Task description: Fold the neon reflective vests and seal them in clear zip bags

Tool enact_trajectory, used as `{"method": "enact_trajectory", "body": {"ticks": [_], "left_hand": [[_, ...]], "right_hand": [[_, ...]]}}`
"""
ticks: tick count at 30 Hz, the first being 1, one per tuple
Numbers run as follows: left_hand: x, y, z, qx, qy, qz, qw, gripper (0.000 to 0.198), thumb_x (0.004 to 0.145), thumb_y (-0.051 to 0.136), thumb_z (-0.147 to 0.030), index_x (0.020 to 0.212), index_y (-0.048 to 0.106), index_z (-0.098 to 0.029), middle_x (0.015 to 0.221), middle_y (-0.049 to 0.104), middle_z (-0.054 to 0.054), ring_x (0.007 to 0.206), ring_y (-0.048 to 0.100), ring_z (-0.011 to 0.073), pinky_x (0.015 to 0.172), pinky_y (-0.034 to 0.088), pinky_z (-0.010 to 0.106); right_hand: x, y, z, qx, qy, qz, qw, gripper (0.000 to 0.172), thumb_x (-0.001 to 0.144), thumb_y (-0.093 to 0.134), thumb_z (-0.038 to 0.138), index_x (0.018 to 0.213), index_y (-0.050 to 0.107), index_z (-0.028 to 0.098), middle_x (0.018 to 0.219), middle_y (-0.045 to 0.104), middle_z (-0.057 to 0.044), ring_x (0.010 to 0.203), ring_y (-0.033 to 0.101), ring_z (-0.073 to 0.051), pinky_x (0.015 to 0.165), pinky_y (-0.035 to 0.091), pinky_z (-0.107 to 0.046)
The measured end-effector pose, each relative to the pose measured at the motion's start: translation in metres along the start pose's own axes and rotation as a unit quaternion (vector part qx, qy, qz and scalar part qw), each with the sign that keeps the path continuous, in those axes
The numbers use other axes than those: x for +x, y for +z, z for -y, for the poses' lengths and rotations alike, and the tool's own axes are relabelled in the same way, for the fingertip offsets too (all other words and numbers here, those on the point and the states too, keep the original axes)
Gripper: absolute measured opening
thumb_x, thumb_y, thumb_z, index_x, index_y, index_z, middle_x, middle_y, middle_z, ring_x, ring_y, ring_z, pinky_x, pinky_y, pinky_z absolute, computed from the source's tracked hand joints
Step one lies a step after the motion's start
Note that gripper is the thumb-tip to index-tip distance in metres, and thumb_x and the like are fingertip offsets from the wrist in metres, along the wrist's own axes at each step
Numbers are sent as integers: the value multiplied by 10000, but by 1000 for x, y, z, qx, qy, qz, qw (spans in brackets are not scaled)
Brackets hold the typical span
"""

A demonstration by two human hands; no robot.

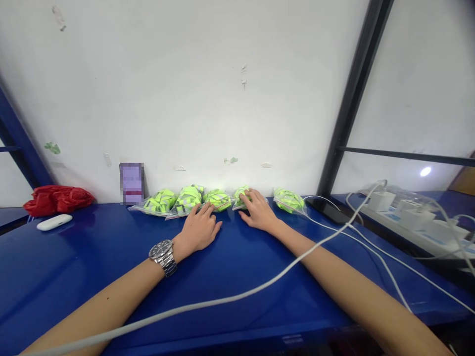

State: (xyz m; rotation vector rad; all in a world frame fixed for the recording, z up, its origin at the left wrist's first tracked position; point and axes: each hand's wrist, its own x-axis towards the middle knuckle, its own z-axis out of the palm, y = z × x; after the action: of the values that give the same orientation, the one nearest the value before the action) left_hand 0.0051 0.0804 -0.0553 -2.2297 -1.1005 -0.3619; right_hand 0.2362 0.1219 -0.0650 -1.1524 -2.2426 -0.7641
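Several clear plastic bags of folded neon-yellow fabric with grey reflective strips stand in a row against the wall. My left hand (200,228), a metal watch (162,253) on its wrist, lies with fingers stretched out at the front of a bag (218,200) near the middle. Another bag (189,197) is just left of those fingertips, and one more (159,201) lies farther left. My right hand (257,210) rests with spread fingers on top of a bag (241,194), partly hiding it. At the right end sits a separate bag (288,199), apart from my hand.
The blue table (222,277) meets a white wall. At left are a red plastic bag (57,199), a white case (54,222) and an upright phone (131,184). A white cable (237,296) crosses over my forearms. A dark phone (328,210) and chargers (415,221) lie right.
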Motion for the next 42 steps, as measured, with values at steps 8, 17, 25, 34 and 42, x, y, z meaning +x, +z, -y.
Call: {"method": "enact_trajectory", "body": {"ticks": [8,17,25,34,42], "left_hand": [[-8,-3,-3,3,8,-61,998,281,930,417,-231,863,661,-108,1181,595,186,1220,483,311,1025,364,465],[-11,-10,-4,21,32,-71,997,173,891,445,-172,874,610,-125,1045,600,163,1084,516,308,943,400,462],[-10,-29,-11,-79,17,-154,985,221,941,380,-244,805,526,-150,766,533,73,732,485,206,703,412,359],[-19,-55,-38,-183,102,-261,942,250,929,407,-199,681,438,-192,580,481,3,542,393,141,563,323,297],[-18,-66,-31,-135,-85,-186,970,331,908,454,-425,664,422,-203,486,458,-32,451,422,129,542,308,286]], "right_hand": [[-12,-45,-16,-85,155,32,984,779,687,625,344,1378,363,98,1458,342,-200,1356,233,-370,1094,152,-514],[-29,-59,-57,-114,339,210,910,364,925,400,404,1159,569,183,1027,645,-176,909,634,-311,731,437,-389],[-8,-92,-35,-121,305,-164,930,523,918,377,531,1239,567,165,809,695,-122,669,634,-231,584,367,-284],[-4,-90,61,308,138,-91,937,404,862,531,515,1076,561,175,636,627,-8,444,542,-125,482,385,-242],[-9,-92,63,457,69,-12,887,303,988,307,376,824,490,200,857,560,-41,840,592,-168,762,492,-305]]}}
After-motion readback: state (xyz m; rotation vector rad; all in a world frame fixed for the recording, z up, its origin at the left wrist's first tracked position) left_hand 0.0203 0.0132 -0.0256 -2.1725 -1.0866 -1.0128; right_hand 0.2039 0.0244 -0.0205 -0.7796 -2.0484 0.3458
